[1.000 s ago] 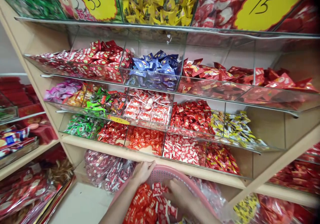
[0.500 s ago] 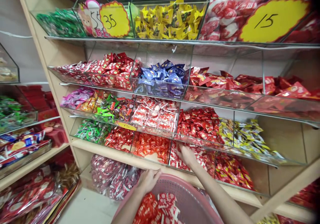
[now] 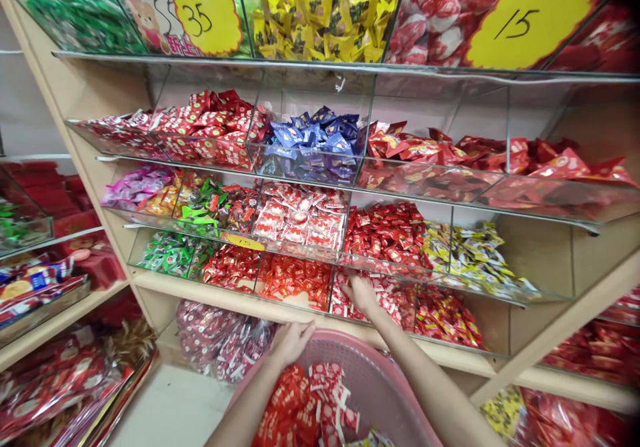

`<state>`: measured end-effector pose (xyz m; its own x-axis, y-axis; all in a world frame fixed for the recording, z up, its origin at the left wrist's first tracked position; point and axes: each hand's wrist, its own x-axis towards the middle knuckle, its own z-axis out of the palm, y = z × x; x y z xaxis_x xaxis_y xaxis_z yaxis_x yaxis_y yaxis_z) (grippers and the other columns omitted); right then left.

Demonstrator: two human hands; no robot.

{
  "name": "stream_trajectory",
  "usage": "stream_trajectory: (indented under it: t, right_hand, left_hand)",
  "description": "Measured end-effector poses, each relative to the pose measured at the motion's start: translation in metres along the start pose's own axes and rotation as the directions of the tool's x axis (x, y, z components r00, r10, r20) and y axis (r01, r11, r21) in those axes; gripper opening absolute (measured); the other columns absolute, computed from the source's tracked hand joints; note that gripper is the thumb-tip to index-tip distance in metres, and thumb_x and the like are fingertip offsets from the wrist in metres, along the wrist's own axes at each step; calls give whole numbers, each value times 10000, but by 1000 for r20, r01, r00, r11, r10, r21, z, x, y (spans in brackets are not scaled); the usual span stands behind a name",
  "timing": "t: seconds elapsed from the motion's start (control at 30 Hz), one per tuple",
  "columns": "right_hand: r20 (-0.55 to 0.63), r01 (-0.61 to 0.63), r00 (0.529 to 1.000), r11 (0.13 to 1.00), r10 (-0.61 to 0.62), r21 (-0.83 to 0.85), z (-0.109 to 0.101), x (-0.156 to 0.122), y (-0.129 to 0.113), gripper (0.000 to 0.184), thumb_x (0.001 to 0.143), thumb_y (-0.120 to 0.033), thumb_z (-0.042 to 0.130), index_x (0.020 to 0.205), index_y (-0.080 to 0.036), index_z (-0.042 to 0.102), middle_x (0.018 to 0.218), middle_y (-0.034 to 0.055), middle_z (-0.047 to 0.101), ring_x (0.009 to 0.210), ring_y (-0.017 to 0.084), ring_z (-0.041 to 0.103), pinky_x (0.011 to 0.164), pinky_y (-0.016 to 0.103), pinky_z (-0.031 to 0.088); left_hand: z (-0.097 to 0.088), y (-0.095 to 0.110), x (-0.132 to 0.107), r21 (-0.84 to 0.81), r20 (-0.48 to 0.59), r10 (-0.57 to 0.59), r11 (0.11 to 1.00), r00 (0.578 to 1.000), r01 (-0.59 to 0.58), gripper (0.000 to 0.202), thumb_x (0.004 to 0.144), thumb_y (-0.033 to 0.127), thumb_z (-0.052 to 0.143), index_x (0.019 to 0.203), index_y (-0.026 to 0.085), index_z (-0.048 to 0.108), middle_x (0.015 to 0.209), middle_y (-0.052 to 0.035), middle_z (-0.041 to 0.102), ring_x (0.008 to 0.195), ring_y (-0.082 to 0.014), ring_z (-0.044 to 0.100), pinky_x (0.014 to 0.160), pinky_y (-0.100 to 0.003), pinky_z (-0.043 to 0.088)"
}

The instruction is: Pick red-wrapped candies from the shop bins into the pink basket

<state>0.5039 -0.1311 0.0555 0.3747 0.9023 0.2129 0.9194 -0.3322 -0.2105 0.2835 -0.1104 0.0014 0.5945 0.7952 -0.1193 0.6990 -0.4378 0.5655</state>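
My left hand (image 3: 291, 340) grips the far rim of a pink plastic basket (image 3: 367, 387) held low in front of me. The basket holds red and red-and-white wrapped sweets (image 3: 310, 404). My right hand (image 3: 361, 294) reaches forward into the lowest clear bin (image 3: 380, 300) of the shelf, its fingers down among red-and-white wrapped sweets. Whether those fingers hold any of them is hidden by the back of the hand.
A wooden shelf unit (image 3: 100, 167) carries tiers of clear bins with red, blue (image 3: 315, 144), yellow (image 3: 320, 17), green and purple sweets. Yellow price tags read 35 (image 3: 207, 14) and 15 (image 3: 525, 24). Bagged sweets (image 3: 220, 340) lie under the shelf; another shelf (image 3: 45, 280) stands left.
My right hand left the basket and reached up into the lowest bin, staying there. The left hand has kept its grip on the basket rim. The view shifted slightly.
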Motion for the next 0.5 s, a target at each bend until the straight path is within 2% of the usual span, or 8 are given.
stream_trajectory:
  t: [0.13,0.23,0.3,0.37,0.43,0.5]
  right_hand:
    - [-134,27,991,975,2,219,-7,-36,9,337,807,-392,428,1073,-188,466,621,0,557,598,148,528,540,226,308]
    - [-135,96,990,873,-35,478,-1,-72,12,334,798,-420,437,1025,-176,459,535,-61,444,492,111,431,500,211,301]
    - [-59,129,991,784,-117,607,10,-96,10,336,792,-430,447,1015,-178,457,531,-75,404,482,100,397,481,201,299]
    - [64,133,972,751,-228,647,25,-115,8,323,787,-412,464,1022,-191,461,538,-76,409,484,96,387,467,196,290]
    - [173,136,941,790,-293,598,42,-127,7,301,764,-364,503,1016,-200,480,566,-65,453,507,99,407,479,199,295]
    - [231,158,922,846,-312,510,56,-132,5,287,732,-312,541,994,-202,505,638,-35,517,565,113,451,519,210,318]
  left_hand:
    - [2,-2,3,31,-5,15,999,1000,-15,567,815,593,237,1088,264,610,1028,-36,662,960,-195,590,758,-212,388]
    - [6,-4,5,26,-4,25,999,1000,-25,570,816,595,225,1122,276,585,1056,-39,649,983,-196,579,752,-212,389]
    - [8,-5,7,20,-13,28,999,1000,-28,584,815,602,207,1135,280,574,1056,-45,648,968,-200,587,736,-221,396]
    - [10,-6,8,17,-19,32,999,999,-32,601,811,611,199,1140,271,571,1050,-53,650,955,-205,593,725,-228,400]
    - [12,-7,9,15,-27,40,999,999,-39,606,809,615,203,1143,267,570,1073,-53,639,972,-206,586,729,-228,400]
    - [13,-8,9,18,-46,44,999,998,-43,597,808,617,202,1140,283,569,1101,-39,624,994,-206,576,733,-227,400]
